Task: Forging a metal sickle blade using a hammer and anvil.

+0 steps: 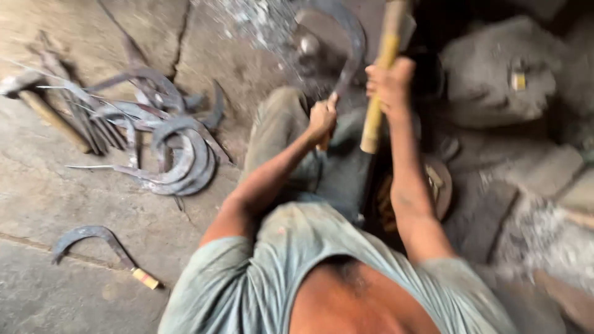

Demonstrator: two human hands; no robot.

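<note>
One sickle blade is in work at upper centre of the frame, a dark curved piece held by its lower end in the left hand, whose fingers are closed tight around the tang. The right hand is closed around a pale wooden handle that runs up out of the top edge; its head is out of view, so the tool's kind can only be judged as a hammer or mallet. Both arms reach forward over the person's bent knee. The blade's tip curves up over a grey, speckled patch at top centre, too blurred to tell whether it is a block or debris.

A heap of bare blades lies on the floor at left of the frame, overlapping one another and none with a handle that shows. A second hammer lies at the far left, touching the heap's edge. Apart from these, at lower left, one sickle lies alone with a short yellow handle fitted.

Judged from this layout, the work is early: a single finished piece, one blade under the hands, and many in the heap not yet handled. Motion blur hides whether the held blade touches anything beneath it. Grey stone blocks fill the upper right.
</note>
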